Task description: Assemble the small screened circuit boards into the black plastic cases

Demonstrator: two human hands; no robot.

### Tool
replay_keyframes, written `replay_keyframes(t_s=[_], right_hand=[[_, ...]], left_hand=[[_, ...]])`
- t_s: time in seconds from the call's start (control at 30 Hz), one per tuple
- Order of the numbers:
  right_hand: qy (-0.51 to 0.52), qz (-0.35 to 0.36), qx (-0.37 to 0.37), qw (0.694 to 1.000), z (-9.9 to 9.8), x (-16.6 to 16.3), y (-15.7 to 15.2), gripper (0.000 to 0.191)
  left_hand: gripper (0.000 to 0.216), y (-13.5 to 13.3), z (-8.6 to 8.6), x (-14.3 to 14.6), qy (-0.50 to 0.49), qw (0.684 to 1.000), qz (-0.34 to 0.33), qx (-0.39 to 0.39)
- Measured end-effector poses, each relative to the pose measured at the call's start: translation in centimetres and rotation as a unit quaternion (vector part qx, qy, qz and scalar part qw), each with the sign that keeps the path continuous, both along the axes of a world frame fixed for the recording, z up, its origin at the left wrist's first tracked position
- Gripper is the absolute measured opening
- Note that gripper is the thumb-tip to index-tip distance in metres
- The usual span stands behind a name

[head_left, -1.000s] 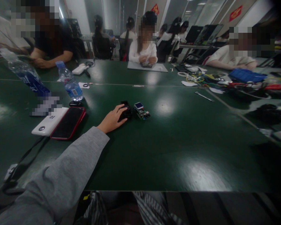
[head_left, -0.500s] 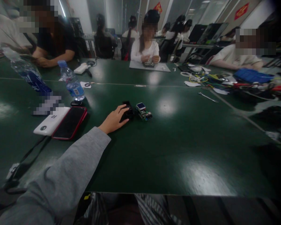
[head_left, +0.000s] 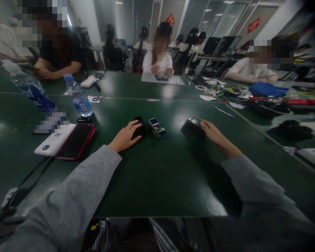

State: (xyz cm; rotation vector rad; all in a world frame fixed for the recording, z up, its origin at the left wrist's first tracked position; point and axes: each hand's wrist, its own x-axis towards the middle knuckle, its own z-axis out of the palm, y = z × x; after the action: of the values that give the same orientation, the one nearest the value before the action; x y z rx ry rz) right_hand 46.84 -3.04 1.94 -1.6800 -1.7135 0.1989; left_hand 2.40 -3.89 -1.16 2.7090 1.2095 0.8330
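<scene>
L hand (head_left: 124, 135) is over a small black box (head_left: 142, 128) on the green table (head_left: 152, 182), approx. mid-table, fingers spread on top & thumb at the near side; can't tell if they're clamped on it or just resting. Circuit board (head_left: 158, 131) w/ a small screen (head_left: 154, 121) sits just R of the black box, flat on the table, btwn the two hands, neither touching it.

R hand (head_left: 216, 137) has thumb & fingers closed on the R end of a dark slab (head_left: 193, 126); slab's blurred, so can't tell what it is or if it's clear of the table. It's to the R of the board, w/ a gap btwn.

Both arms in grey sleeves. Over on the L: red-edged phone (head_left: 75, 141) beside a white power bank (head_left: 55, 140), black case (head_left: 84, 119) near the foot of a water bottle (head_left: 80, 98), bigger bottle (head_left: 31, 87) further L. To the R, past the slab: wrench (head_left: 224, 111), then a tangle of cables (head_left: 212, 91) & a blue bundle (head_left: 269, 89). Far side, opp.: person in white (head_left: 157, 63), both hands at a small item over a grey mat (head_left: 147, 78).
</scene>
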Motion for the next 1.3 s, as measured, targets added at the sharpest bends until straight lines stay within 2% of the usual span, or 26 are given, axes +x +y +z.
replay_keyframes(t_s=[0.07, 0.13, 0.23, 0.3, 0.37, 0.43, 0.53, 0.63, 0.7, 0.8, 0.87, 1.0, 1.2, 1.3], right_hand=[[0.015, 0.009, 0.033, 0.999, 1.3, -3.5, 2.3, 0.073], [0.023, 0.035, 0.102, 0.994, 3.8, -6.7, 2.7, 0.064], [0.005, 0.064, 0.189, 0.98, 7.5, -10.9, 0.4, 0.052], [-0.016, 0.073, 0.236, 0.969, 8.3, -13.7, -2.0, 0.046], [-0.039, 0.094, 0.247, 0.964, 7.3, -16.5, -4.2, 0.043], [-0.067, 0.136, 0.224, 0.963, 4.7, -19.2, -5.7, 0.043], [-0.118, 0.243, 0.132, 0.954, 0.3, -22.1, -6.6, 0.054], [-0.144, 0.329, 0.045, 0.932, -2.1, -23.2, -6.5, 0.062], [-0.139, 0.345, 0.027, 0.928, -2.4, -23.1, -6.5, 0.061], [-0.126, 0.339, 0.039, 0.931, -1.8, -22.6, -6.5, 0.054], [-0.121, 0.307, 0.059, 0.942, -1.5, -22.0, -6.4, 0.05], [-0.09, 0.199, 0.101, 0.971, -1.6, -20.6, -5.4, 0.048], [-0.138, 0.204, 0.086, 0.965, -1.7, -20.2, -5.1, 0.054], [-0.161, 0.162, 0.083, 0.97, -1.8, -20.2, -5.0, 0.054]], left_hand=[[0.056, -0.1, 0.1, 0.0, -0.001, 1.0, 0.0, 0.001], [0.056, -0.2, 0.2, 0.0, 0.003, 1.0, 0.002, -0.005], [0.057, -0.2, 0.3, 0.2, 0.004, 1.0, 0.001, -0.011], [0.055, -0.1, 0.3, 0.2, 0.004, 1.0, -0.001, -0.01], [0.051, -0.1, 0.4, 0.2, 0.0, 1.0, 0.0, -0.009], [0.043, -0.2, 0.6, 0.2, -0.014, 1.0, -0.002, -0.002], [0.037, -0.7, 1.1, 0.2, -0.054, 0.998, -0.006, 0.027], [0.039, -1.0, 1.3, 0.1, -0.101, 0.992, 0.016, 0.07], [0.038, -1.0, 1.3, 0.0, -0.123, 0.988, 0.03, 0.09], [0.038, -0.9, 1.2, -0.1, -0.131, 0.986, 0.04, 0.099], [0.039, -0.9, 1.2, 0.0, -0.121, 0.987, 0.039, 0.103], [0.037, -1.2, 1.5, 0.2, -0.088, 0.989, 0.018, 0.117], [0.031, -1.3, 1.3, 0.2, -0.092, 0.983, 0.021, 0.157], [0.033, -1.3, 1.2, 0.1, -0.089, 0.983, 0.029, 0.16]])
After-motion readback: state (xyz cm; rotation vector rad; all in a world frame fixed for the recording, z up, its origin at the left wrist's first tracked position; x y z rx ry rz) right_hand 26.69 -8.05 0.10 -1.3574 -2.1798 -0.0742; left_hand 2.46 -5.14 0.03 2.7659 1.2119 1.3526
